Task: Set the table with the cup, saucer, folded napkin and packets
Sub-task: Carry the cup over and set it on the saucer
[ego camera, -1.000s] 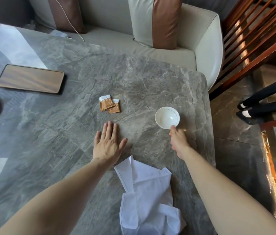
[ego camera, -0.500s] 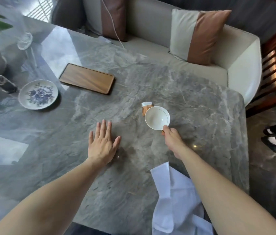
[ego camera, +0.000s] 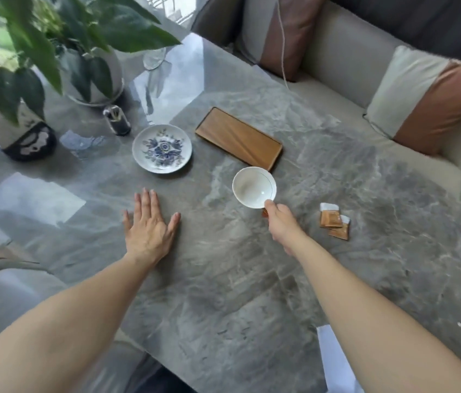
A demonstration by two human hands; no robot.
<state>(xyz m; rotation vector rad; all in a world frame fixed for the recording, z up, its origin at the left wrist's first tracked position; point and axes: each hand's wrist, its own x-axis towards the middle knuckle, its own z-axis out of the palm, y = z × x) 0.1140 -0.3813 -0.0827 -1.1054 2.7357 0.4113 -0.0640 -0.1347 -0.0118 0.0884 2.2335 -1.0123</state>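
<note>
Cup (ego camera: 253, 186), white and empty, sits in the middle of the grey marble table (ego camera: 252, 293), held by the right hand (ego camera: 279, 222), whose fingers pinch its near side, probably at the handle, which is hidden; I judge it is being carried toward the saucer (ego camera: 162, 148). That blue-flowered saucer lies bare to the far left, likely waiting to receive the cup. The left hand (ego camera: 150, 226) rests flat on the stone, fingers spread and holding nothing, perhaps for balance. Only a white corner of the napkin (ego camera: 334, 361) shows at the near edge. Two brown packets (ego camera: 335, 221) overlap to the right; no writing on them can be read.
</note>
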